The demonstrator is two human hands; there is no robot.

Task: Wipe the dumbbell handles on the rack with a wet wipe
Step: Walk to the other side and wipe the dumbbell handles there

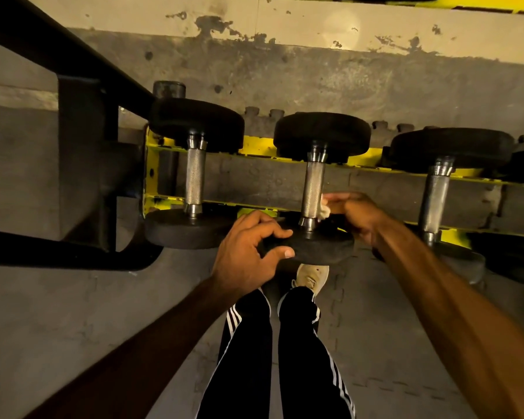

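r hand (356, 214) pinches wet wipe (324, 209) vs middle dumbbell handle (312, 189), axis running away from person; l hand (248, 252) curls on near weight (318, 247), steadying it on rack (257, 146).

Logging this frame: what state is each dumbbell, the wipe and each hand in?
left dumbbell: on rack, not held.
middle dumbbell: on rack, near head gripped.
right dumbbell: on rack, not held.
wet wipe: crumpled, beside middle handle.
left hand: grips middle dumbbell's near head.
right hand: pinches wet wipe.
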